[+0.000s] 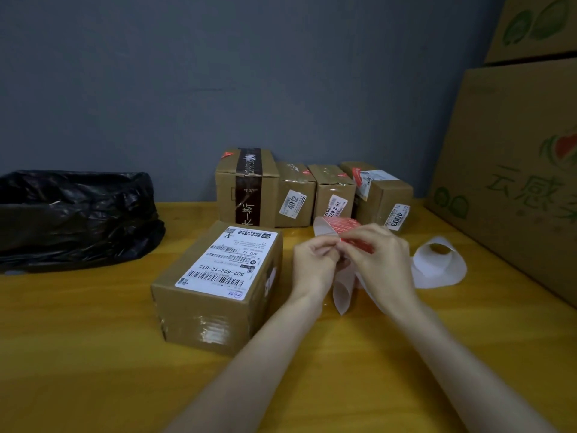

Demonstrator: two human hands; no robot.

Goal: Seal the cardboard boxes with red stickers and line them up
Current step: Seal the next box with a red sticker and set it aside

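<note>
Two sets of fingertips meet over a red sticker (357, 245). The left hand (313, 260) pinches the white backing strip (342, 292) with curled fingers, and the right hand (382, 257) pinches the sticker's edge between thumb and forefinger, seemingly peeling it free. The strip arches up behind the fingers and hangs down below them towards the yellow table (93, 339). Both wrists are lifted off the table, and the forearms converge from the lower edge of the view. The nearest cardboard box (218, 289) sits on the table to the left of the fingers, just beside the left hand. Its shipping label faces up, and its long axis runs away from the person, slanting right. No red sticker shows on its top, so it is probably the next to be sealed. The sticker would have to travel left across the left hand, which is the nearer one to steady the box. Behind the hands, a row of four boxes (296, 195) stands against the wall, with red stickers visible on their tops. A loose curl of spent backing (437, 270) lies to the right, large cartons (515, 182) stand beyond it, and a black bag (71, 214) sits far left.
</note>
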